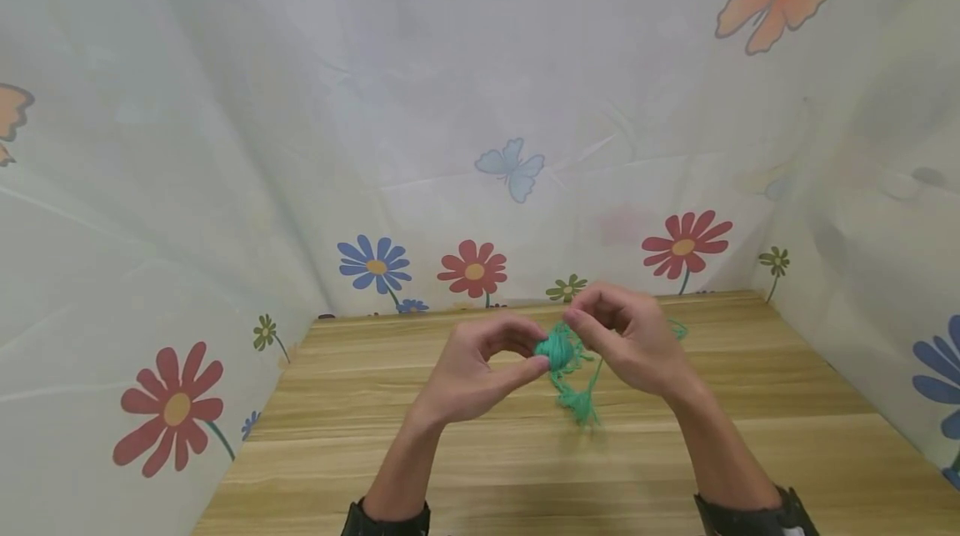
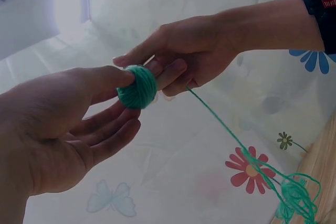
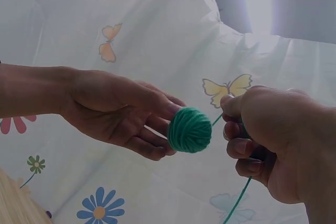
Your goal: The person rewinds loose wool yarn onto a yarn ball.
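A small ball of green yarn (image 1: 555,350) is pinched between the thumb and fingers of my left hand (image 1: 483,365), held above the table. Close beside it on the right, my right hand (image 1: 630,340) pinches the yarn strand (image 3: 217,119) between thumb and forefinger, its other fingers curled. In the right wrist view the strand runs short and straight from the ball (image 3: 190,130) to those fingertips. More of the strand (image 2: 218,118) leaves the right hand and slopes down to a loose tangle of yarn (image 2: 296,198) in the left wrist view.
Under the hands lies a wood-grain table (image 1: 517,469). Loose green yarn (image 1: 579,403) shows below and behind the hands, with a loop (image 1: 678,329) past the right hand. A pale curtain (image 1: 420,86) printed with flowers and butterflies encloses the table's back and sides.
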Motion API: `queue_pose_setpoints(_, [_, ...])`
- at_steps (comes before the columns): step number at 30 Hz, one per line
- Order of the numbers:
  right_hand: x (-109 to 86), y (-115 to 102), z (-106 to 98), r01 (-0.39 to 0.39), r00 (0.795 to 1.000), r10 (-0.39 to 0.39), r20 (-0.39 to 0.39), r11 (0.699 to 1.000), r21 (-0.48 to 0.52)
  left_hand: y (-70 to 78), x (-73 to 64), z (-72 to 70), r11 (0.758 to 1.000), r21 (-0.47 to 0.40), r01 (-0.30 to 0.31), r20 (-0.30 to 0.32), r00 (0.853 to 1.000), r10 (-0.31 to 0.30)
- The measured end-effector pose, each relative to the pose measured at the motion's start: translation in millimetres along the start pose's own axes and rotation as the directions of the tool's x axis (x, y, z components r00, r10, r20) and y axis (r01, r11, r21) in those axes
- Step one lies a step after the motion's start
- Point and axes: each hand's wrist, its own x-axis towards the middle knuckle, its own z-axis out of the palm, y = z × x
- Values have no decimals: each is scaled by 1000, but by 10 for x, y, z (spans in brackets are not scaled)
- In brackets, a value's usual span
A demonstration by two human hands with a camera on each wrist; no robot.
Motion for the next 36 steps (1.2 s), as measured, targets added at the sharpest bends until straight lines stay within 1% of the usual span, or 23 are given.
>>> queue_pose_setpoints(2, [-6,-7,4,5,1000,-5,18,1000,-8,-73,-6,-2,999,42,15,-30,999,-14])
queue_pose_setpoints(4, [-7,-8,10,23,999,-23,45,1000,-4,-131,-11,-8,998,59,34,-64,998,-30])
queue_pose_setpoints(7, [3,7,33,79,992,-81,96,997,19,-171,-13,-17,997,61,43,-116,993,-35])
queue_pose_setpoints(11, [19,26,70,154,973,-161,168,987,54,-172,-9,-25,997,64,53,-171,984,-42])
queue_pose_setpoints(14, [29,1,90,187,958,-195,210,981,57,-162,-7,-29,996,56,75,-211,976,-61])
queue_pose_setpoints(19, [57,-148,101,224,935,-235,265,972,73,-159,0,-31,996,7,84,-255,964,-80])
queue_pose_setpoints(23, [73,-230,106,264,907,-284,311,959,105,-160,7,-26,996,-34,80,-277,957,-86])
queue_pose_setpoints(25, [67,-204,109,278,893,-300,334,954,115,-154,7,-25,995,-63,78,-281,955,-93])
queue_pose_setpoints(28, [48,-121,111,269,888,-285,361,959,95,-132,0,-32,991,-115,73,-272,957,-102])
queue_pose_setpoints(32, [24,-18,105,219,899,-220,380,975,45,-99,-14,-47,983,-176,58,-236,967,-99])
queue_pose_setpoints(36, [17,49,91,173,916,-171,363,985,28,-87,-17,-59,975,-217,42,-183,980,-83])
